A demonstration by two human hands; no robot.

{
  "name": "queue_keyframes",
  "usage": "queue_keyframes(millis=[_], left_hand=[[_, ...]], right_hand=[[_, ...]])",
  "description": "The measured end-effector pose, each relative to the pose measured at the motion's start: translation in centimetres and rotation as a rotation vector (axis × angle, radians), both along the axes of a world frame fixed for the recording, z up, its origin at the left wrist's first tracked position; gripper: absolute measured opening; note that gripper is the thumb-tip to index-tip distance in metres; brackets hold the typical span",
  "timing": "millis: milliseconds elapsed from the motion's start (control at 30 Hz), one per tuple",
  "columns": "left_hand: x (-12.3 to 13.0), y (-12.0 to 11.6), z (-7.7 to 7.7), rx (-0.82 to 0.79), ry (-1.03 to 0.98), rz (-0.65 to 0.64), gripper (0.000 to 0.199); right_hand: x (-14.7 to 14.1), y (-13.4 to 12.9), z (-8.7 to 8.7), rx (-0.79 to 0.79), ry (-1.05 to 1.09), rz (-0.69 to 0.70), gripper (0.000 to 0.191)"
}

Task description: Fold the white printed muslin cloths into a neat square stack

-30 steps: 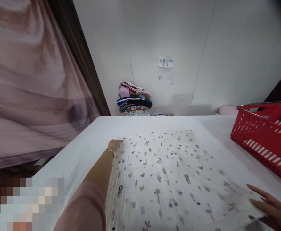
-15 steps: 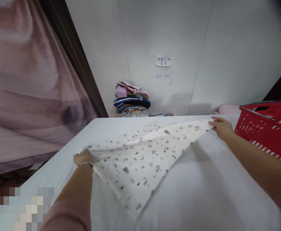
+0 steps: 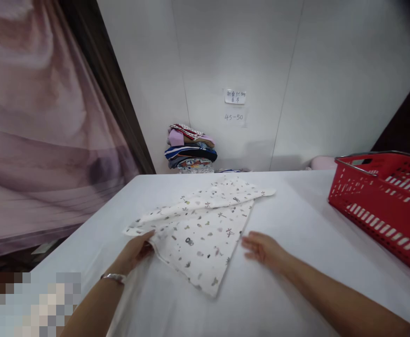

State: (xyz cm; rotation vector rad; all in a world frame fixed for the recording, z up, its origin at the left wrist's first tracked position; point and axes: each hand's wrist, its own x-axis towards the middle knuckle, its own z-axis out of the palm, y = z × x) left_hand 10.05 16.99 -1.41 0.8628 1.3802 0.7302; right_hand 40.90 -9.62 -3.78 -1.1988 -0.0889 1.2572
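Note:
A white cloth (image 3: 201,238) with small printed palm trees and other motifs lies on the white table, folded over itself with a loose ridge across its upper part. One corner points toward me and another juts out at the upper right. At the cloth's left edge is my left hand (image 3: 136,250), wearing a silver bracelet, with its thumb and curled fingers closed on the border; the fingertips are partly hidden. My right hand (image 3: 262,248) hovers beside the right edge, fingers apart and slightly blurred, holding nothing.
On the right of the white table (image 3: 289,290) stands a red plastic basket (image 3: 376,201) with a metal handle. A stack of folded fabrics (image 3: 190,147) sits by the wall behind the far edge. Pink drapery (image 3: 50,140) hangs at the left. Handwritten paper signs (image 3: 235,97) are on the wall.
My right hand has let go of the cloth's far right corner and come down toward me. My left hand has shifted right and nearer along the edge. The raised cloth has settled onto the table.

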Motion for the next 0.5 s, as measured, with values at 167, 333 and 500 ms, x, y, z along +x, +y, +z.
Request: queue_keyframes(millis=[167,333,500], left_hand=[[2.2,-2.7,0.0,-0.046,-0.147,-0.117,0.015],[3.6,-7.3,3.4,-0.06,-0.506,-0.043,0.008],[3.7,-13.7,6.0,-0.076,-0.752,-0.022,0.021]], right_hand=[[-10.1,-2.3,0.2,0.036,0.16,0.399,0.03],[-13.7,-3.0,-1.2,0.056,0.302,0.398,0.044],[-14.4,-3.7,-1.4,0.195,0.426,0.24,0.05]])
